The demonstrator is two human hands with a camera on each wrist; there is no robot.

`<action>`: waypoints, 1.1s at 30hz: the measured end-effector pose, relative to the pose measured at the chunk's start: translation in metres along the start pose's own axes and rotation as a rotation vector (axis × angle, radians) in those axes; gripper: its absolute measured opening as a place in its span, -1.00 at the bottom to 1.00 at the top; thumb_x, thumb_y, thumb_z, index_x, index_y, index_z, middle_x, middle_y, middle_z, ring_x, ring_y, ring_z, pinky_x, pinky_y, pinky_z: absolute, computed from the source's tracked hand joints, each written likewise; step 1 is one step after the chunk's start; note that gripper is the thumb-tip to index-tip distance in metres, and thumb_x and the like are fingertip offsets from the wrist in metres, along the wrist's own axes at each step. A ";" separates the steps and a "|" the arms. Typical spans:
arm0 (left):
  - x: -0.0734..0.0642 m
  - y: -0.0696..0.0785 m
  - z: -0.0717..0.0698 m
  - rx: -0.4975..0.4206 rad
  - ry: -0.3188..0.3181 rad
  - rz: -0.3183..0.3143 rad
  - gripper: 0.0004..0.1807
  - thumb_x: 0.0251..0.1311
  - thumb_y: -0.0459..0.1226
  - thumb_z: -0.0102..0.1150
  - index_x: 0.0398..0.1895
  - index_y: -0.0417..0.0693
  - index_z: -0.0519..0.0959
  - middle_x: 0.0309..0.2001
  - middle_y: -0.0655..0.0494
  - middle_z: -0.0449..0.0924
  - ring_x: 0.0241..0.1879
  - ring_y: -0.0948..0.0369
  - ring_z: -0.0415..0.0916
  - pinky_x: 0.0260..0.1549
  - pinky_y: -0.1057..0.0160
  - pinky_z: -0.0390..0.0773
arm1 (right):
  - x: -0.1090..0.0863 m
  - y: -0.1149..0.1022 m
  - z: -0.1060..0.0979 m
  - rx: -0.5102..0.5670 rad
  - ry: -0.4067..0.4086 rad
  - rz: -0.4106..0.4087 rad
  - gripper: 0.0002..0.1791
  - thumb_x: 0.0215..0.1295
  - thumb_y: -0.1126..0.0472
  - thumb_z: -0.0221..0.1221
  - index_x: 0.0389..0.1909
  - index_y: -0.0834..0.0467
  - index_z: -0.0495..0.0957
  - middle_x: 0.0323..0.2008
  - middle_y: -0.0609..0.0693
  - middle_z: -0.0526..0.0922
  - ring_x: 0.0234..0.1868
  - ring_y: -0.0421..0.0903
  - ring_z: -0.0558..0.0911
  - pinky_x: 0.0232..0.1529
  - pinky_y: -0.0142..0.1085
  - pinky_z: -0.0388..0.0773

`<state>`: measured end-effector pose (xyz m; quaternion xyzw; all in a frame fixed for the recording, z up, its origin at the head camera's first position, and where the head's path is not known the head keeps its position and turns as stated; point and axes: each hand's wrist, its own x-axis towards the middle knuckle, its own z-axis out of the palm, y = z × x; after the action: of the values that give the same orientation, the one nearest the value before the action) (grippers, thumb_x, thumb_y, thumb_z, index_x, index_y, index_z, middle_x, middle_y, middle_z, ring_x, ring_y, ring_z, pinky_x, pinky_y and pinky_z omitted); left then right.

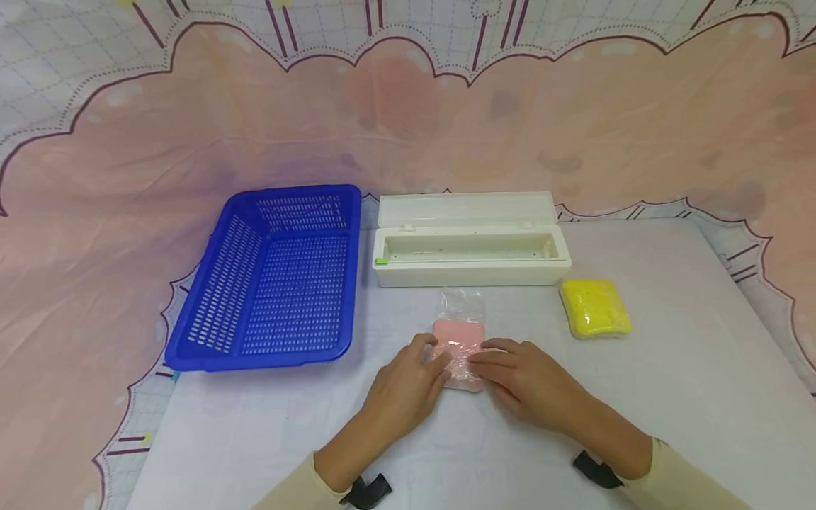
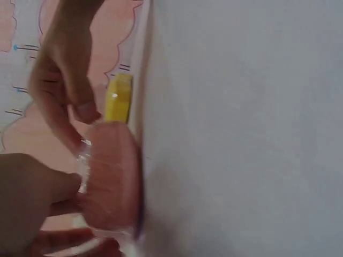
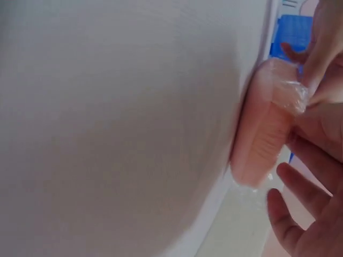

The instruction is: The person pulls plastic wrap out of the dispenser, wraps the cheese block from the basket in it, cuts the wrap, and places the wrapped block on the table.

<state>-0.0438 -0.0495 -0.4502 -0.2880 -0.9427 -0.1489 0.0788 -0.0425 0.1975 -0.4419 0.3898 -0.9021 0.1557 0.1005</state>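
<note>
A pink pack of what looks like modelling clay (image 1: 460,333), in a clear plastic wrapper, lies on the white table in front of me. From its left side my left hand (image 1: 404,389) pinches the wrapper between thumb and finger. My right hand (image 1: 535,386) pinches the film from the right side, its other fingers spread in the right wrist view. The wrapper's loose top end (image 1: 460,303) lies flat beyond the pink block. In the left wrist view the same pink pack (image 2: 110,176) has crinkled film raised between both hands. The pack's underside is hidden.
Behind the pack stands a long white box (image 1: 472,275) with its lid raised and a green tab at its left front. A blue perforated basket (image 1: 350,297) sits to the left. The yellow wrapped pack (image 1: 595,308) lies to the right. Patterned cloth (image 1: 408,134) covers the background.
</note>
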 end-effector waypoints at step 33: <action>-0.017 0.012 -0.015 -0.128 -0.099 0.003 -0.54 0.28 -0.20 0.37 0.22 -0.09 0.59 0.32 -0.03 0.53 0.31 0.05 0.50 0.20 0.07 0.59 | -0.008 0.006 -0.006 0.138 -0.167 0.124 -0.43 0.39 0.13 0.28 0.40 0.11 0.47 0.43 -0.01 0.47 0.41 -0.02 0.50 0.25 -0.01 0.57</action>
<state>-0.0221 -0.0539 -0.4374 -0.3009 -0.9336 -0.1941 0.0137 -0.0407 0.2092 -0.4400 0.3510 -0.9168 0.1902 -0.0119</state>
